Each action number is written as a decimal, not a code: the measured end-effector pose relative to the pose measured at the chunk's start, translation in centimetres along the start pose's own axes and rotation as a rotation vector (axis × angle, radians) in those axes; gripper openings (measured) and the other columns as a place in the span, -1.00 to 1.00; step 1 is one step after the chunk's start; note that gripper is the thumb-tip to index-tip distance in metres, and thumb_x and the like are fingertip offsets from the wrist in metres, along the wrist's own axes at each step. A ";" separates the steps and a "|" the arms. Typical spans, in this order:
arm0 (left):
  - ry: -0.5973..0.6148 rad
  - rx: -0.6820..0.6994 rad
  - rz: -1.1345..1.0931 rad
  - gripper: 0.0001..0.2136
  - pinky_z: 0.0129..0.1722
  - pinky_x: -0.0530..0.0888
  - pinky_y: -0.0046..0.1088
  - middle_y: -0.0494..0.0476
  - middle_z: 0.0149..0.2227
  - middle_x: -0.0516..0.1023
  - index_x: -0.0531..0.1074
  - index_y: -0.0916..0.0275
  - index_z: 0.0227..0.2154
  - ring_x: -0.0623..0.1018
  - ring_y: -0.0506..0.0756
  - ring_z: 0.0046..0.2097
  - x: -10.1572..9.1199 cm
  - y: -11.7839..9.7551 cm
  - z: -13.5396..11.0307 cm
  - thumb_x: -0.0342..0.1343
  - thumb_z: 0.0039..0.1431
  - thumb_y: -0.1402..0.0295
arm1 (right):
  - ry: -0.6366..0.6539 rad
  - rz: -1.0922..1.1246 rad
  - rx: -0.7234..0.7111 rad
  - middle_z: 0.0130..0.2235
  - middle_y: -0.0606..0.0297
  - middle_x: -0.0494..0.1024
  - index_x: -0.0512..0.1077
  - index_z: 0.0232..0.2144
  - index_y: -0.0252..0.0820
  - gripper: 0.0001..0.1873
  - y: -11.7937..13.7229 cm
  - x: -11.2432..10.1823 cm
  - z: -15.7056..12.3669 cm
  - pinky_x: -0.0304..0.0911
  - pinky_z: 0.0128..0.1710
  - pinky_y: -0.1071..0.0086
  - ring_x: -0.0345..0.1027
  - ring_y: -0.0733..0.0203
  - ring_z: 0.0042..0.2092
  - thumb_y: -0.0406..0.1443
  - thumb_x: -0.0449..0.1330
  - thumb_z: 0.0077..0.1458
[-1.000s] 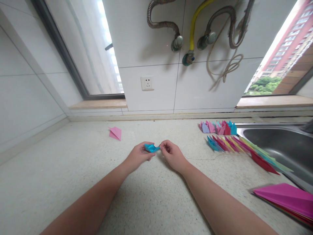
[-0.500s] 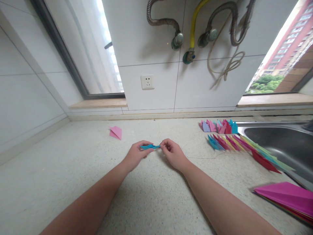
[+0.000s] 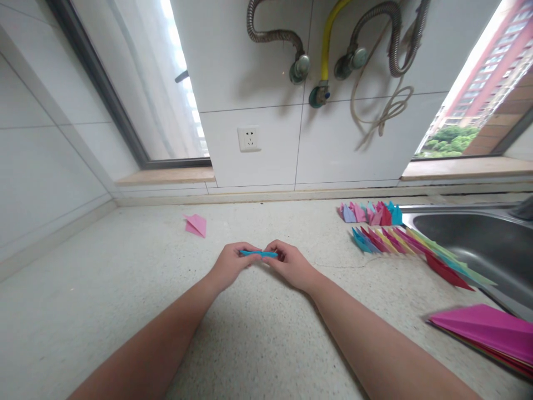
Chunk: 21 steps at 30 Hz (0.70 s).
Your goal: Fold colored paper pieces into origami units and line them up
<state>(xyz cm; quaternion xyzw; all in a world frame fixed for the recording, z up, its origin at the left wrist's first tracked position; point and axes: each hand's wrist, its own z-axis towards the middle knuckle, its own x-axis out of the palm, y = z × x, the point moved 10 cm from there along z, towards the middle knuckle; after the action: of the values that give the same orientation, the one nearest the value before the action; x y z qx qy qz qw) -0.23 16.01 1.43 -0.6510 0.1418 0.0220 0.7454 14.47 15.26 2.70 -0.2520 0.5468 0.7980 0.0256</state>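
A narrow piece of folded blue paper (image 3: 259,254) is held level above the middle of the counter. My left hand (image 3: 233,264) pinches its left part between thumb and fingers. On the right part, my right hand (image 3: 290,263) is closed in the same way, so the two thumbs nearly meet at the middle. The paper shows edge-on as a thin strip, and the fingers cover some of it. Farther back on the left lies a pink folded paper (image 3: 195,225), apart from both hands.
Small folded paper pieces (image 3: 375,214) stand in a row at the back right. In front of them is a row of longer folded papers (image 3: 391,241), beside the steel sink (image 3: 470,239). A stack of magenta-topped paper (image 3: 483,333) lies at the right edge. A socket (image 3: 249,139) is on the wall.
The blue paper now looks flatter and narrower. My right hand has shifted from pinching its right tip to gripping along its right part, closer to my left hand.
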 end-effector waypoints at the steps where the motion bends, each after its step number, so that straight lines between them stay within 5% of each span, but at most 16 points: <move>1: 0.009 0.006 0.005 -0.75 -0.45 0.24 -0.48 0.04 -0.53 0.49 0.61 0.27 -0.32 0.36 0.00 -0.48 0.1 -0.1 0.0 0.31 -0.02 0.21 | 0.004 -0.012 -0.008 -0.46 0.37 0.42 0.47 -0.28 -0.18 -0.77 0.1 0.1 0.0 0.10 -0.43 0.45 0.20 0.31 -0.43 -0.14 0.24 0.11; 13: 0.127 -0.056 -0.113 -0.63 -0.26 0.43 -0.40 0.18 -0.25 0.62 0.58 0.26 -0.14 0.50 0.03 -0.34 0.7 1.0 0.2 0.35 -0.07 0.31 | -0.001 0.116 0.041 -0.48 0.35 0.48 0.49 -0.35 -0.20 -0.81 -1.4 -0.3 0.4 0.17 -0.41 0.43 0.32 0.29 -0.44 -0.18 0.24 0.10; 21: 0.080 0.019 -0.027 -0.77 -0.38 0.37 -0.46 0.10 -0.43 0.58 0.60 0.26 -0.29 0.44 0.00 -0.44 0.3 -0.1 0.2 0.30 0.02 0.25 | 0.012 0.139 0.107 -0.52 0.32 0.52 0.60 -0.34 -0.20 -0.79 -1.4 -0.5 0.3 0.16 -0.44 0.42 0.31 0.28 -0.47 -0.20 0.26 0.05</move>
<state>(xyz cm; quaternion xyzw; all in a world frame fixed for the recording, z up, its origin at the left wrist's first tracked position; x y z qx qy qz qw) 0.13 16.11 1.48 -0.6460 0.1628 -0.0155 0.7456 15.19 16.24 1.75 -0.2164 0.6049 0.7661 -0.0196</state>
